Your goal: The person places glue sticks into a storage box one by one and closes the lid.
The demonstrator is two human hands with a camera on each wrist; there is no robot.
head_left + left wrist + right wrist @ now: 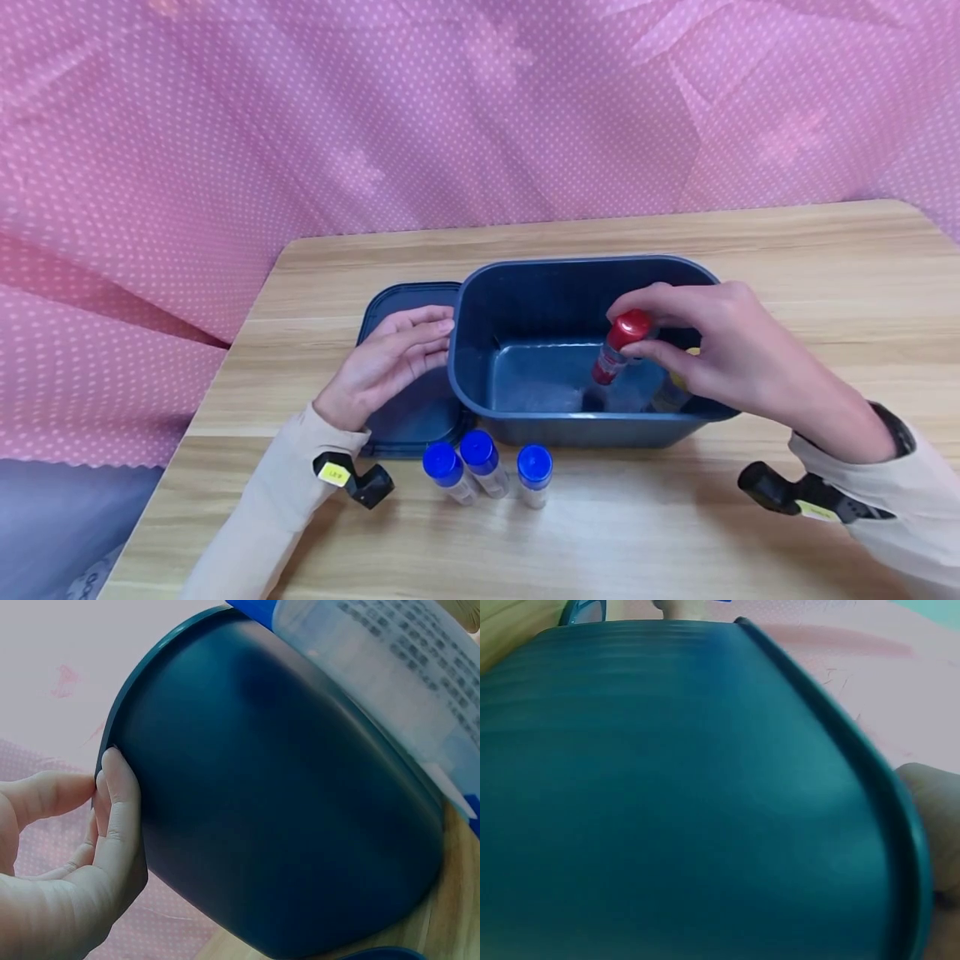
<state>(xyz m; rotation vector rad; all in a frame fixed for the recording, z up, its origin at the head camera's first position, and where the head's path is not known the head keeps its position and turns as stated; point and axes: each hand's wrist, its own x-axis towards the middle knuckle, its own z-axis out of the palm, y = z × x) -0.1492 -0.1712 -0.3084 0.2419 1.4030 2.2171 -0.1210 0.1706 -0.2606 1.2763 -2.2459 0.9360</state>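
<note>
My right hand [720,350] pinches a small red-capped bottle [615,354] between thumb and fingers. The bottle hangs tilted inside the dark blue bin [517,429], its red end pointing down. Under that hand, partly covered by it, a yellow-capped bottle [671,396] is in the bin's right end. At the opposite end, my left hand [393,358] rests its fairly straight fingers against the bin's outer wall [277,802], close below the rim. The right wrist view is mostly filled by the bin's side [690,795], with only a piece of the right hand [939,825] beyond the rim.
A dark blue lid [416,408] lies flat left of the bin, under the left hand. Blue-capped clear bottles stand in front of the bin: a left one [444,467], a middle one [482,454] and a right one [535,467]. Behind the wooden table [637,533] hangs a pink dotted curtain [480,117].
</note>
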